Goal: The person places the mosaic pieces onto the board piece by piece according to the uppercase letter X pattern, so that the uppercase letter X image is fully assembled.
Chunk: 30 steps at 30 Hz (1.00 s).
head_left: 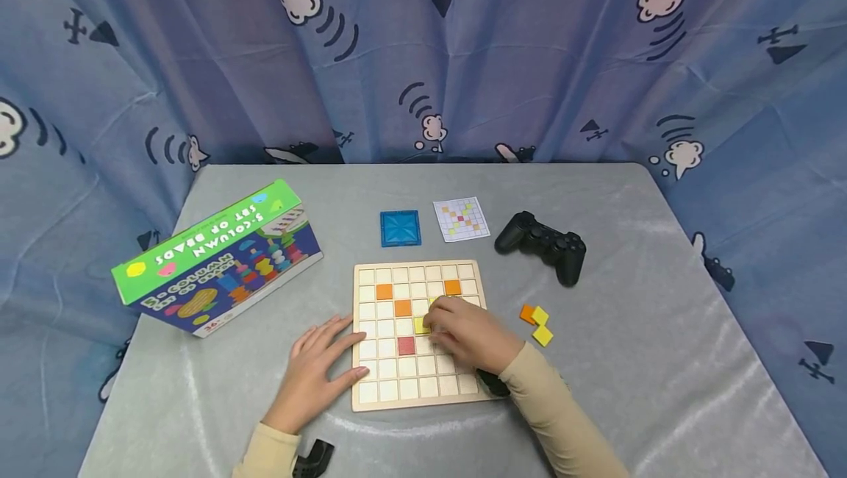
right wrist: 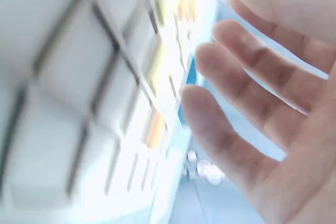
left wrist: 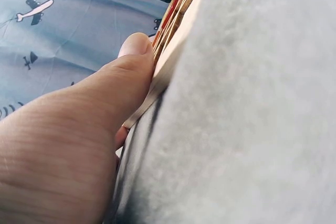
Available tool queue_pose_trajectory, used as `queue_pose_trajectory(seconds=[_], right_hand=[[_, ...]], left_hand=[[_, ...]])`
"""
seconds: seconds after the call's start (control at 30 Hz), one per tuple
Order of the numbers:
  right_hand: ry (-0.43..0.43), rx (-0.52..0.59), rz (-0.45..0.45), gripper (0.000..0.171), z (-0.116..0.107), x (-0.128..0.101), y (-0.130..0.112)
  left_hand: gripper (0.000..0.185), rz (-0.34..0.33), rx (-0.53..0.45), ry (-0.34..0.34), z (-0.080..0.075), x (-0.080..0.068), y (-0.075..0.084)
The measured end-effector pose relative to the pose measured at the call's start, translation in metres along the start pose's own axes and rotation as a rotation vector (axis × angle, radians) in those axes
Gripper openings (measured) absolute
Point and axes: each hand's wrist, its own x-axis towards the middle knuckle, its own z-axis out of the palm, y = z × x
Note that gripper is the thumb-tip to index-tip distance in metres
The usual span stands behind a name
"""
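A wooden grid board is lying on the grey bench, close to the near edge and about midway between the left and right edges. Several of its squares are carrying coloured tiles: two orange ones, a red one and a yellow tile. The right hand is lying over the middle of the board, fingers just beside the yellow tile; in the right wrist view its fingers are showing straight and slightly spread, gripping nothing. The left hand is resting flat on the bench at the board's left edge, fingers straight and close together, with the thumb pressing against the board's side.

To the right of the board, three loose tiles, one orange and two yellow, are lying together. Toward the far edge, a blue square tile, a pattern card and a black game controller are lying in a row. A green and blue toy box is standing near the left edge. A blue patterned curtain is hanging behind the bench.
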Motion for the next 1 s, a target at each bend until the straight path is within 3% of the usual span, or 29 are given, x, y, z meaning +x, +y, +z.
queue_pose_trajectory(seconds=[0.2, 0.4, 0.7, 0.83, 1.0], right_hand=[[0.07, -0.026, 0.117, 0.018, -0.029, -0.038, 0.017], [0.147, -0.082, 0.209, 0.027, -0.038, -0.076, 0.038], [0.013, -0.037, 0.555, 0.027, -0.04, -0.111, 0.049], [-0.005, -0.03, 0.622, 0.028, -0.035, -0.117, 0.05], [0.027, -0.02, 0.64, 0.028, -0.031, -0.119, 0.052]], left_hand=[[0.051, -0.006, -0.001, -0.007, 0.001, 0.001, 0.0], [0.049, -0.017, 0.008, -0.013, 0.001, 0.001, 0.0], [0.046, -0.028, -0.015, -0.003, 0.002, -0.003, 0.002], [0.044, -0.035, -0.012, -0.007, 0.002, -0.003, 0.002], [0.044, -0.042, -0.017, -0.013, 0.001, -0.001, 0.001]])
